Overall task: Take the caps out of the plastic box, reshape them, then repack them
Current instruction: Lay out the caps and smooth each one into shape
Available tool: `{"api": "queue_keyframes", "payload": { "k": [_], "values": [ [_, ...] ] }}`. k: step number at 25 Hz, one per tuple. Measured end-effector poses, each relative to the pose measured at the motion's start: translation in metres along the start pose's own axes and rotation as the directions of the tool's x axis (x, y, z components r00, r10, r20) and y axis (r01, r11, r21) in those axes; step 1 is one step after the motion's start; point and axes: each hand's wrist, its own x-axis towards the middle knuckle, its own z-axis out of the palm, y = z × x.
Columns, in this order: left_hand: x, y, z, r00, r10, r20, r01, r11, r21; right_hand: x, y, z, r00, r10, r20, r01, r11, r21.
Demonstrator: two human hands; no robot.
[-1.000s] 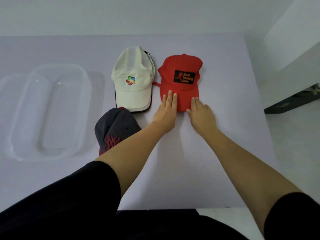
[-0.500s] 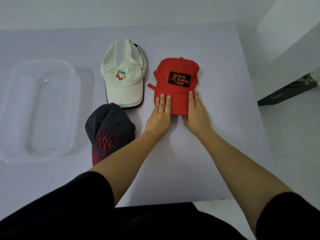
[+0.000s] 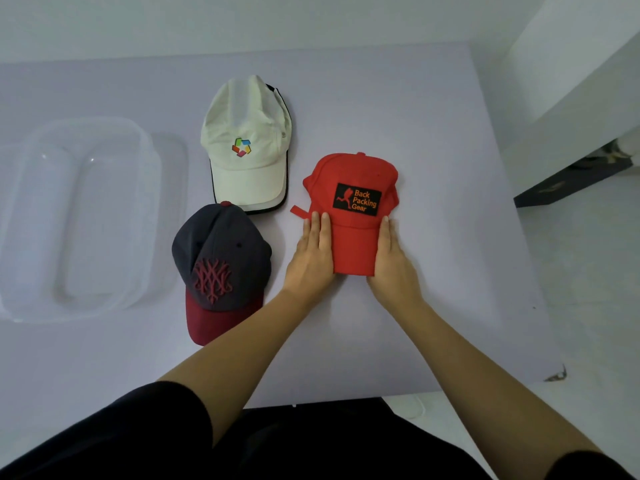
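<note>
A red cap (image 3: 353, 174) with a black "Back Packing Gear" patch lies on the pale table, its brim toward me. My left hand (image 3: 311, 254) presses flat against the brim's left side and my right hand (image 3: 393, 258) against its right side, so the brim is squeezed narrow between them. A cream cap (image 3: 246, 147) with a coloured logo lies further back on the left. A dark grey cap (image 3: 218, 258) with a maroon brim and red emblem sits near my left forearm. The clear plastic box (image 3: 145, 216) stands at the left with nothing in it.
The table's (image 3: 450, 237) right edge runs close to the red cap, with white floor and a dark low object (image 3: 571, 178) beyond it. A white wall (image 3: 242, 22) closes the far side of the table. My dark sleeves fill the bottom of the view.
My hands slid from the brim's front edge to its two sides and pinched it narrower. The red cap has come toward me. The other caps and the box did not move.
</note>
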Motion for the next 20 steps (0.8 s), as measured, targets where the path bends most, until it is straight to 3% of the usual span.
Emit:
{"api": "queue_keyframes", "payload": {
  "k": [8,12,17,20],
  "values": [
    [-0.009,-0.001,0.004,0.999,-0.031,-0.022,0.021,0.931,-0.364,-0.010,-0.006,0.010,1.000,-0.016,-0.019,0.021,0.941,0.339],
    [-0.007,0.009,0.003,0.983,-0.178,0.037,0.165,0.789,-0.591,-0.012,-0.022,0.002,1.000,0.014,-0.007,-0.008,0.825,0.565],
    [-0.016,0.023,-0.001,0.989,-0.143,-0.026,0.097,0.786,-0.611,-0.019,-0.028,0.008,0.999,0.038,0.010,-0.035,0.725,0.688],
    [-0.019,0.017,-0.005,0.988,-0.153,-0.021,0.105,0.765,-0.636,-0.021,-0.029,0.004,0.999,-0.009,-0.033,0.028,0.781,0.624]
  ]
}}
